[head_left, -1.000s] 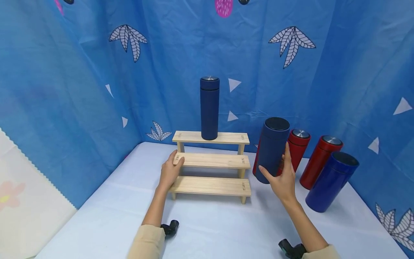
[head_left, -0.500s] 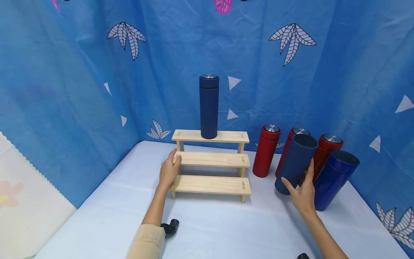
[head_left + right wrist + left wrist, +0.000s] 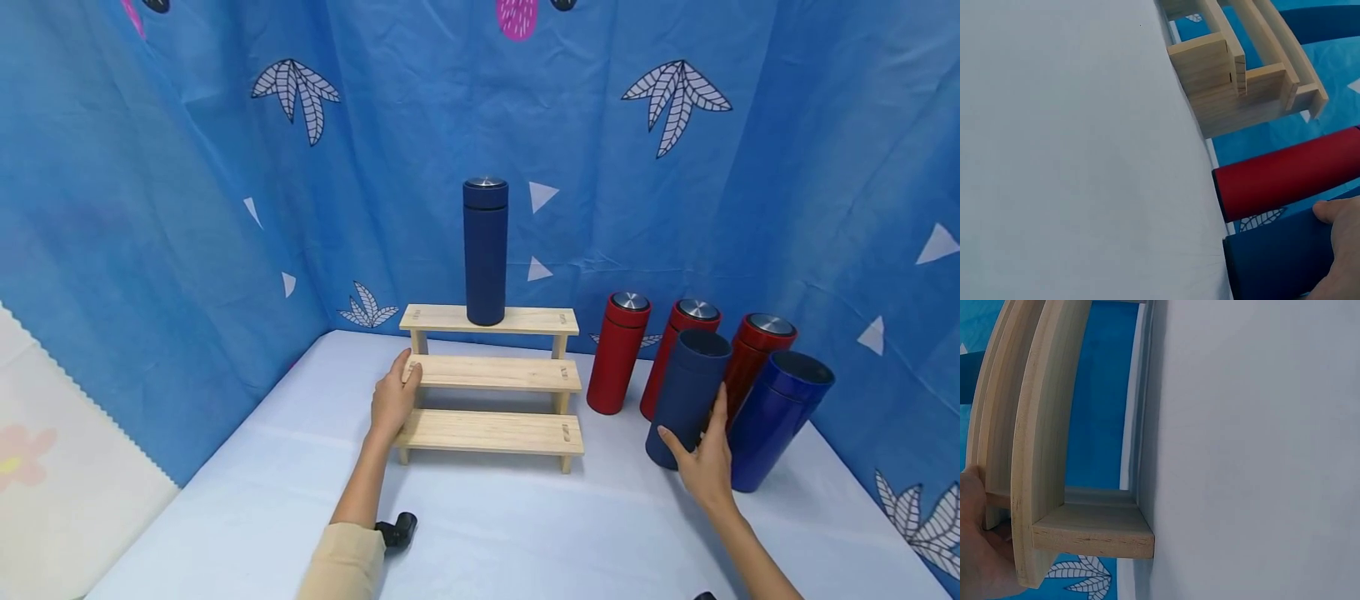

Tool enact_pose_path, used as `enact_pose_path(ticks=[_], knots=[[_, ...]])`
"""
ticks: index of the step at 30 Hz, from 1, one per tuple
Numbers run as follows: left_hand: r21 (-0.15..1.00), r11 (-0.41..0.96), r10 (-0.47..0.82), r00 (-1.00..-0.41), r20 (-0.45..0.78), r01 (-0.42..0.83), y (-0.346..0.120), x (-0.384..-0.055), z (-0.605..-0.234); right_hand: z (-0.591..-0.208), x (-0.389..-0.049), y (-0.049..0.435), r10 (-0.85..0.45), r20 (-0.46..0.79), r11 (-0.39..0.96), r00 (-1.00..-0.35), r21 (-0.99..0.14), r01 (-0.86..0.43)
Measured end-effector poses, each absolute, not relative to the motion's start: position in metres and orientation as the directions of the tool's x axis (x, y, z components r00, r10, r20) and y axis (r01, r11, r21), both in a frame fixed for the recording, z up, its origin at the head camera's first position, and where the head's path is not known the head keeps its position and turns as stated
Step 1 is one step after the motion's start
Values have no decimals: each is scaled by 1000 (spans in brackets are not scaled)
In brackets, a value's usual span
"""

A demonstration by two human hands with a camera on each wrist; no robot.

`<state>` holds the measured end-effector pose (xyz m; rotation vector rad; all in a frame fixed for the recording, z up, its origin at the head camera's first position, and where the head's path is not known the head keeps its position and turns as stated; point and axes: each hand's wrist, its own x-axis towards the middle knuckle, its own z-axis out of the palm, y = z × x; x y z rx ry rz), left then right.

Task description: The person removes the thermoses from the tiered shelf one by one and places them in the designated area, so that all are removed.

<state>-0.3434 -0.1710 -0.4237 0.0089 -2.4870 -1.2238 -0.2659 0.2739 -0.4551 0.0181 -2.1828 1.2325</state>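
Note:
My left hand [image 3: 393, 400] grips the left end of the middle step of a three-tier wooden display stand [image 3: 491, 372], thumb over the top. In the left wrist view the same hand [image 3: 985, 544] shows at the stand's side. My right hand [image 3: 707, 462] holds a matte dark blue thermos [image 3: 686, 392] low on its body, thumb in front and fingers on the far side. That thermos stands on the white table, its base down on the cloth in the right wrist view. Another dark blue thermos [image 3: 486, 254] with a silver lid top stands on the stand's top step.
Red thermoses [image 3: 617, 354] stand behind and beside the held one, partly hidden by it. A shiny blue thermos [image 3: 776, 425] stands just right of my right hand. Blue patterned curtain [image 3: 420, 133] closes off the back and sides of the white table [image 3: 525, 533].
My right hand has carried the dark blue thermos rightward and down onto the table, in front of the red ones. The left hand has stayed on the stand.

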Motion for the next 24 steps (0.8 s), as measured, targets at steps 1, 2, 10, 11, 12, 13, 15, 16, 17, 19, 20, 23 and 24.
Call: enact_pose_path(ticks=[1,2,10,11,12,13,15,16,17,19,20,23,24], knots=[[766,625,-167,-933,320,151,-171,-343,-424,-456,-266,274,283,524,561,-803,-770,-305],[765,627,-168,-932,321,150,-171,-343,-424,-457,-267,274,287,525,558,-801,-771,-306],[765,626,-173,-931,322,148,-172,-342,-423,-460,-267,274,298,539,558,-788,-768,-314],[765,627,-172,-931,323,150,-172,-342,-423,-460,-268,274,299,537,558,-789,-769,-312],[765,626,-172,-930,324,151,-172,-342,-423,-461,-268,274,300,536,559,-789,-769,-310],[764,627,-170,-930,325,152,-172,-342,-423,-461,-268,274,302,532,558,-791,-771,-305],[764,627,-170,-930,327,154,-171,-342,-423,-461,-268,274,307,522,558,-796,-776,-293],[764,626,-169,-930,327,155,-171,-342,-423,-461,-267,274,312,517,558,-797,-779,-287],[764,626,-168,-930,326,155,-171,-342,-423,-461,-267,273,318,515,557,-796,-781,-282],[765,625,-167,-932,322,153,-170,-343,-423,-458,-266,272,331,517,553,-789,-784,-282],[766,625,-167,-932,321,152,-170,-343,-423,-456,-265,271,337,524,550,-782,-784,-288],[766,625,-168,-932,320,150,-170,-343,-423,-446,-262,265,349,572,555,-742,-764,-328],[766,624,-169,-932,322,151,-170,-343,-423,-441,-261,263,349,600,566,-720,-747,-348]])
